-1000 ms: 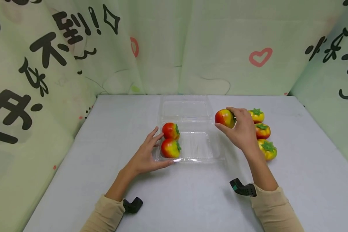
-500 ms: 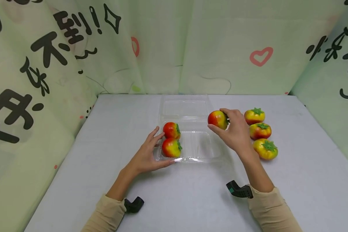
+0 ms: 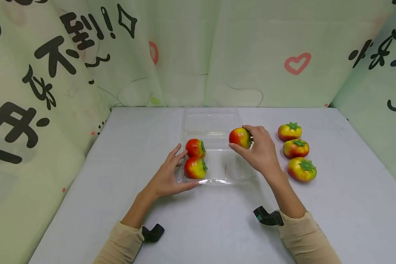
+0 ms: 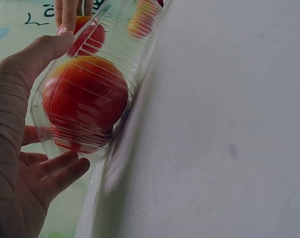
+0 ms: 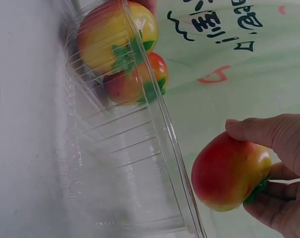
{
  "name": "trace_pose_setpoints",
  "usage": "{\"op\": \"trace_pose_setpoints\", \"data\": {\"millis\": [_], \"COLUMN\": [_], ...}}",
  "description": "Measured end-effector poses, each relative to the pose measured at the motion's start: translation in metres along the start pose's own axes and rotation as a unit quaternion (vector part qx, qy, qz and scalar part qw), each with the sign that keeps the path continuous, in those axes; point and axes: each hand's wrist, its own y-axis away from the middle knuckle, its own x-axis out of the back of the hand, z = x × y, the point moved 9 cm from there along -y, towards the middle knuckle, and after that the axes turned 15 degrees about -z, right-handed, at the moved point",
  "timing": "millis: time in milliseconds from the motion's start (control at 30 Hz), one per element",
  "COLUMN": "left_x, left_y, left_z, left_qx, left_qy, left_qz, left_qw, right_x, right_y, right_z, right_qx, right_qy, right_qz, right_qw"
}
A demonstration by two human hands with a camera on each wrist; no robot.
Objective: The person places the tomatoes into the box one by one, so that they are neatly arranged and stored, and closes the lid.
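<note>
My right hand (image 3: pixel 261 149) pinches a red-and-yellow toy persimmon (image 3: pixel 240 138) between thumb and fingers. It is over the right part of the clear plastic box (image 3: pixel 224 181), raised above the rim in the right wrist view, green calyx toward the palm. Two more persimmons, a rear one (image 3: pixel 195 148) and a front one (image 3: pixel 195 168), lie inside the box along its left side. My left hand (image 3: pixel 166 179) rests at the box's left front corner, fingers spread along the left side, thumb (image 4: pixel 53 45) along the front wall.
Three toy persimmons stand in a column on the white table at right: a rear one (image 3: pixel 289 132), a middle one (image 3: pixel 296 148) and a front one (image 3: pixel 301 169). The box's clear lid (image 3: pixel 211 123) lies folded back behind it. Printed green curtains (image 3: pixel 237 55) surround the table.
My right hand has carried the persimmon leftward from beside the column of persimmons to over the box's right part. The left hand and the box have stayed in place.
</note>
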Motion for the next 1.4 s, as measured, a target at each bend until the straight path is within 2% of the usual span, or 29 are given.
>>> {"op": "trace_pose_setpoints", "data": {"millis": [567, 1067, 1400], "left_x": [0.0, 0.0, 0.0], "left_y": [-0.001, 0.0, 0.0], "left_z": [0.001, 0.001, 0.001], "left_qx": [0.001, 0.004, 0.0], "left_qy": [-0.001, -0.001, -0.002], "left_qz": [0.0, 0.002, -0.001], "left_qw": [1.0, 1.0, 1.0], "right_x": [-0.018, -0.039, -0.057], "right_y": [-0.007, -0.014, -0.021], "right_z": [-0.007, -0.014, -0.014], "right_qx": [0.016, 0.049, 0.033], "right_qy": [-0.016, -0.023, -0.031], "right_qz": [-0.013, -0.012, -0.037], "right_qw": [1.0, 0.998, 0.998]}}
